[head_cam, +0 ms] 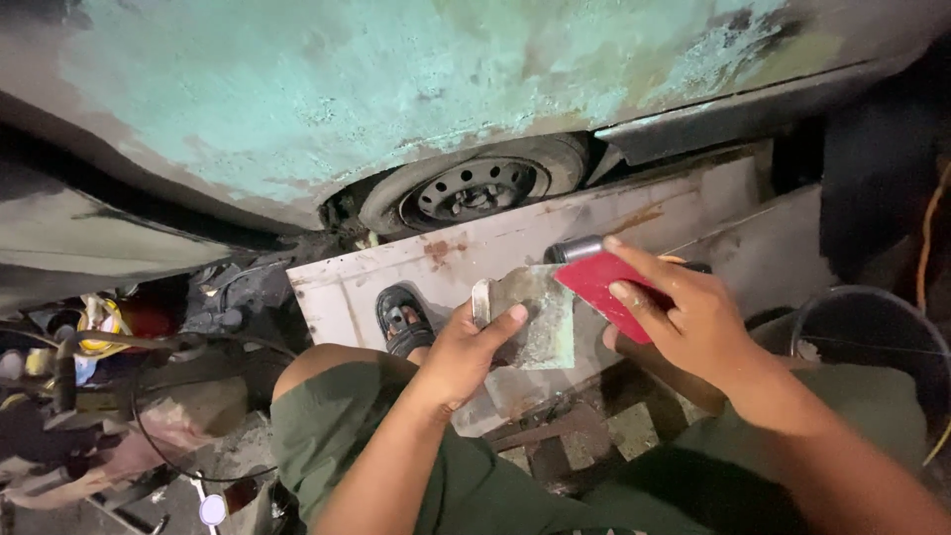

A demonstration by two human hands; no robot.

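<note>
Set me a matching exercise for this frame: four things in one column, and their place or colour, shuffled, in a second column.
Things:
1. red spreader
2. metal palette plate
3. car wheel
4. sandal

Descriptions:
A. black, on a foot resting on the flat metal panel
B. under the worn greenish car body
C. held by the right hand
D. grey and smeared, held by the left hand

Pairs: 1-C, 2-D, 3-B, 4-A

Sanded car body [327, 89], wheel [475, 188]; cluttered dim floor [149, 466].
</note>
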